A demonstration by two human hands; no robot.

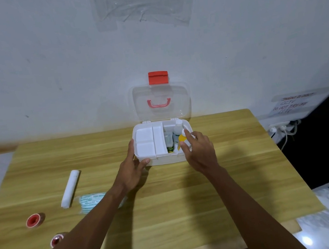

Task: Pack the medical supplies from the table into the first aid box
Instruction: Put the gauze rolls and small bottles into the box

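The white first aid box (170, 158) stands open at the table's far middle, its clear lid (160, 100) with a red latch leaning up against the wall. A white divided tray fills its left half. In the right half stand a clear bottle (178, 130) and other small items. My right hand (199, 151) is shut on a small bottle with a yellow label (182, 139), held over the box's right half. My left hand (132, 166) grips the box's front left corner. On the table at left lie a white bandage roll (70, 189), a pack of green-striped masks (91, 202) and two red tape rolls (34, 220) (57, 239).
The wooden table (171, 217) stands against a grey wall. Its right edge drops to a dark area and a marbled floor. A power strip with cables (281, 128) sits at the right beyond the table.
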